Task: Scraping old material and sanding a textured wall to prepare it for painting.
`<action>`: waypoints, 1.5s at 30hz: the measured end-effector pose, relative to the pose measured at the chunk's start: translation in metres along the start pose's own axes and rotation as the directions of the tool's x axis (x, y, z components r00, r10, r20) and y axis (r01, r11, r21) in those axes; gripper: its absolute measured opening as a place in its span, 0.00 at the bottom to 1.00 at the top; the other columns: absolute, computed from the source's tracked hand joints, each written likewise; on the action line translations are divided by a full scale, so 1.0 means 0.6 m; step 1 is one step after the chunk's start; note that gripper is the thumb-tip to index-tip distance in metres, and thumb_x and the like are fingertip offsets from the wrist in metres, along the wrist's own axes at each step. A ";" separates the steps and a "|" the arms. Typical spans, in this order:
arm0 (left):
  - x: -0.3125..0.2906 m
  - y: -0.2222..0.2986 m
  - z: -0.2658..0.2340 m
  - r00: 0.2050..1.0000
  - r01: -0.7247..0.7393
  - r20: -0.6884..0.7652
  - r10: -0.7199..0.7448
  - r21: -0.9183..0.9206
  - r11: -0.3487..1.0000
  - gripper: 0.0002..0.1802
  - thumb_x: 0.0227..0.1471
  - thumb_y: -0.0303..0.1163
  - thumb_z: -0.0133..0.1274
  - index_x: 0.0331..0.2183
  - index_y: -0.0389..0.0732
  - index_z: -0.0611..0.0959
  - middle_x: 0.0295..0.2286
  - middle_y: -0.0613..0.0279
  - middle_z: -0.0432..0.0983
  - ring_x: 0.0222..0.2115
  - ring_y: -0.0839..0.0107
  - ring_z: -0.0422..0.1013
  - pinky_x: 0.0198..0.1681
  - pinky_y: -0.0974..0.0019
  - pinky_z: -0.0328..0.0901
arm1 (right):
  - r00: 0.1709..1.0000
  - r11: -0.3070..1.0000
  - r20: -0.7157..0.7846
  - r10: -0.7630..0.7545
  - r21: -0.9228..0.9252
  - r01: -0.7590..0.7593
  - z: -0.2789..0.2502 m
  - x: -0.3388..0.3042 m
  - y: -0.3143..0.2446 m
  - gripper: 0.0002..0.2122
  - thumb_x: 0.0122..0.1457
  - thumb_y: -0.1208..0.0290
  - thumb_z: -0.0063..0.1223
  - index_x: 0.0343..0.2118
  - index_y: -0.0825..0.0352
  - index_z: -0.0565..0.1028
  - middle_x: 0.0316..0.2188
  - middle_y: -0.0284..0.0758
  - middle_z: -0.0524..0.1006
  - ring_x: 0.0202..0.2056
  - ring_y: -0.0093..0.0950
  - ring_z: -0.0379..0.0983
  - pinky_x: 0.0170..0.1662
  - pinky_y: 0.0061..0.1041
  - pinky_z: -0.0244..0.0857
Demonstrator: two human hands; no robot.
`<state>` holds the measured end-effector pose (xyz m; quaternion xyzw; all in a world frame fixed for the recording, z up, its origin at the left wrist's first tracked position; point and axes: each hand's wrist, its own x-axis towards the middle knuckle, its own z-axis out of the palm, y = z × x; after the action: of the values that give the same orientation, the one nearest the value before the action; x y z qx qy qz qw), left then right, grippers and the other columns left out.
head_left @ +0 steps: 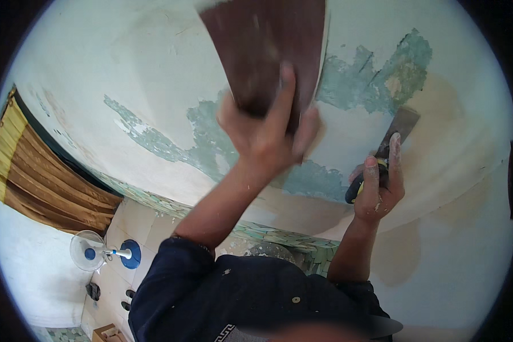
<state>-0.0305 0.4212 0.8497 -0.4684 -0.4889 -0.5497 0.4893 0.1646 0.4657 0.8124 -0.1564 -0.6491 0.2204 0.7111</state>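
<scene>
My left hand [262,134] grips the lower end of a dark brown flat sheet [265,43] with a pale edge, thumb and fingers pressed on it. The hand is blurred, and whether the sheet is board or stiff paper I cannot tell. To its right, my right hand [381,191] is closed round the black and yellow handle of a putty knife [403,122]. One finger lies along the knife, and its blade is at the wall [159,68], beside a patch of flaked green paint [402,74]. Whitish residue marks the fingers of this hand.
More bare green patches [211,142] spread across the pale wall. Mosaic-like green tiling [273,236] runs along its foot. At the left hang brown and yellow curtains [45,171]. A blue and white fan [111,252] stands on the tiled floor, with a cardboard box [109,333] lower down.
</scene>
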 end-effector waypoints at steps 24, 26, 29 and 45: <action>-0.029 0.032 0.010 0.999 -0.031 0.016 0.031 -0.017 0.999 0.29 0.41 0.43 0.65 0.47 0.42 0.85 0.47 0.34 0.65 0.44 0.44 0.64 0.47 0.53 0.62 | 0.996 0.998 0.089 0.027 -0.062 -0.021 -0.010 0.005 -0.007 0.24 0.59 0.82 0.49 0.60 0.77 0.66 0.54 0.52 0.72 0.20 0.22 0.70 0.22 0.22 0.67; -0.073 0.031 0.002 0.996 0.001 0.084 0.005 -0.061 0.998 0.29 0.41 0.43 0.65 0.47 0.42 0.85 0.47 0.34 0.65 0.44 0.45 0.64 0.46 0.53 0.63 | 0.992 1.000 0.130 -0.006 -0.021 0.009 -0.011 0.007 -0.007 0.23 0.59 0.82 0.49 0.59 0.78 0.66 0.55 0.52 0.72 0.21 0.21 0.70 0.22 0.21 0.66; -0.088 0.036 0.004 0.999 0.027 0.043 -0.025 -0.043 0.999 0.29 0.40 0.43 0.65 0.47 0.41 0.85 0.47 0.34 0.66 0.43 0.46 0.65 0.44 0.55 0.65 | 0.986 0.996 0.147 -0.075 -0.041 0.081 -0.016 0.011 0.002 0.23 0.59 0.83 0.50 0.59 0.78 0.66 0.55 0.52 0.72 0.20 0.21 0.70 0.22 0.20 0.66; 0.039 0.043 0.038 0.991 -0.087 -0.104 0.089 0.024 0.996 0.31 0.41 0.42 0.66 0.50 0.42 0.83 0.46 0.36 0.63 0.45 0.44 0.61 0.49 0.54 0.60 | 0.973 0.975 0.211 -0.093 -0.180 0.132 -0.023 0.009 -0.008 0.22 0.59 0.84 0.51 0.58 0.77 0.68 0.45 0.47 0.78 0.20 0.18 0.68 0.23 0.19 0.64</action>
<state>-0.0059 0.4410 0.8771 -0.4551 -0.4466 -0.5466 0.5428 0.1793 0.4652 0.8178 -0.1642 -0.7438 0.1305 0.6347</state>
